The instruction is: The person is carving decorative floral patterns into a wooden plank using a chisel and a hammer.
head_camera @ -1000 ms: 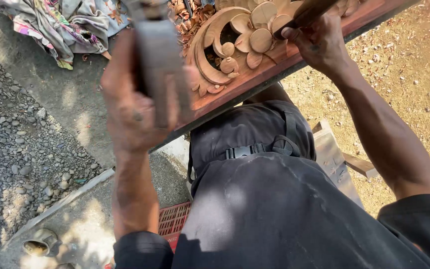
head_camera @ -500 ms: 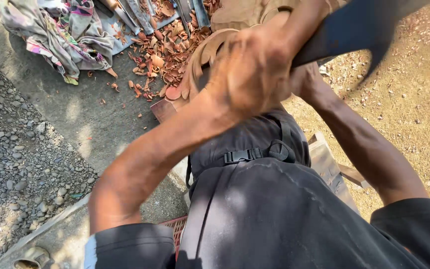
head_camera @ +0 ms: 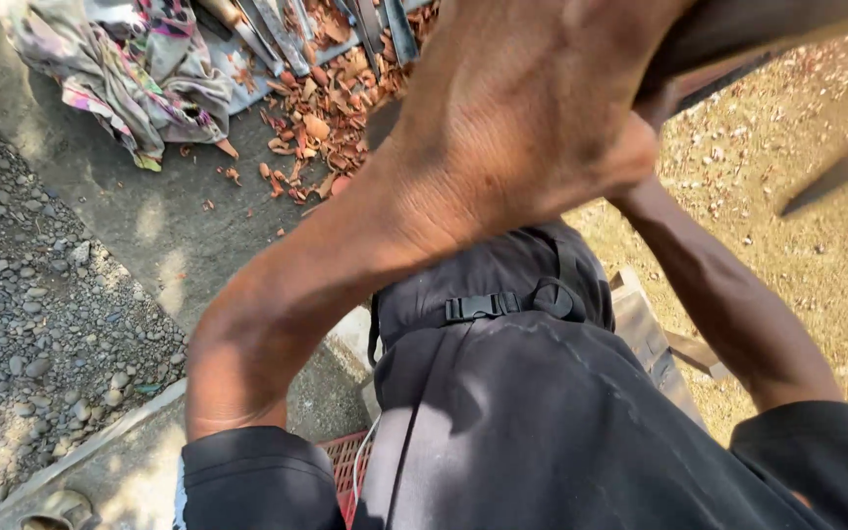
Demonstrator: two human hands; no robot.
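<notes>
both hands work high and close to the lens: your left hand (head_camera: 532, 108) is raised across the view, clenched on a dark tool (head_camera: 738, 49) whose blurred edge runs off to the right; your right hand is hidden behind it, so its grip can't be told. keep the swing short and clear of your right forearm (head_camera: 718, 285). wood chips (head_camera: 321, 108), metal tools (head_camera: 385, 25) and a patterned cloth (head_camera: 120, 69) lie on the ground beyond.

A crumpled cloth (head_camera: 125, 74) shows pink, green and grey floral print. Reddish-brown wood chips (head_camera: 321, 118) lie on grey concrete (head_camera: 139, 226). The person's trousers (head_camera: 542, 412) are plain black, with a black plastic buckle (head_camera: 483, 307). Loose gravel (head_camera: 22, 324) is grey; the sandy ground (head_camera: 817, 245) is yellow-tan.
</notes>
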